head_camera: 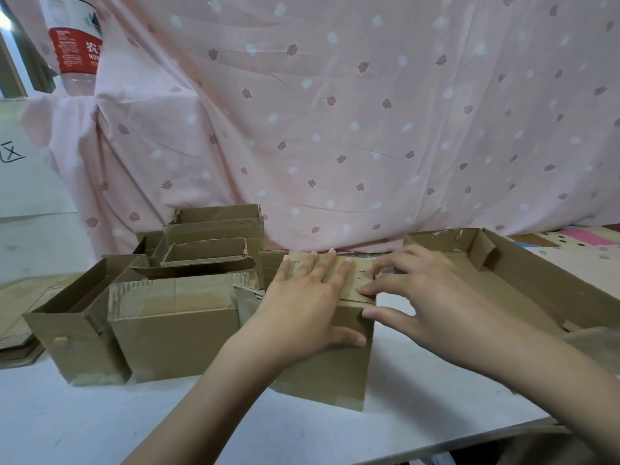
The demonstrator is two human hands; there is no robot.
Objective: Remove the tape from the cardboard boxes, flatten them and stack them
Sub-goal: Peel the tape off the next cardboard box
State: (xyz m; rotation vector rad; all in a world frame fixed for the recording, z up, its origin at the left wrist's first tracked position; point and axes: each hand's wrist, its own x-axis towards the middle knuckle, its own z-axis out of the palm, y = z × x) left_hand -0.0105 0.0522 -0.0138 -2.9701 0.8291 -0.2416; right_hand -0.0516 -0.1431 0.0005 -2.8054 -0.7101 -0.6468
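closed cardboard box (330, 360) stands on the white tabletop (100, 421), near centre, just in front of the person. left hand (307, 298) lies flat on the box's top, fingers straight and slightly spread, thumb hooked down over the near front edge. right hand (426, 293) sits at the box's right top edge; fingers bent, fingertips (375, 268) on the tape strip (360, 275) that runs across the top flaps. whether a tape end is actually pinched, cannot tell; thumb rests against the box's upper right corner.

just left of this box, touching or nearly so, a cluster of open boxes (174, 323) with flaps up; several smaller ones behind them, crowded together, edges ragged. far left, at the tabletop edge, flattened cardboard (16, 330) lies in a low pile.

right of the hands, a shallow open cardboard tray (536, 280) with low walls, set at an angle, partly behind the right forearm. more cardboard at the bottom right edge of view.

behind everything hangs a pink cloth (335, 112) with small leaf and drop prints, draped down to the tabletop. top left, a clear plastic bottle (75, 45) with a red label stands on the cloth's fold. a white sheet (27, 176) with a dark handwritten mark sits at far left.
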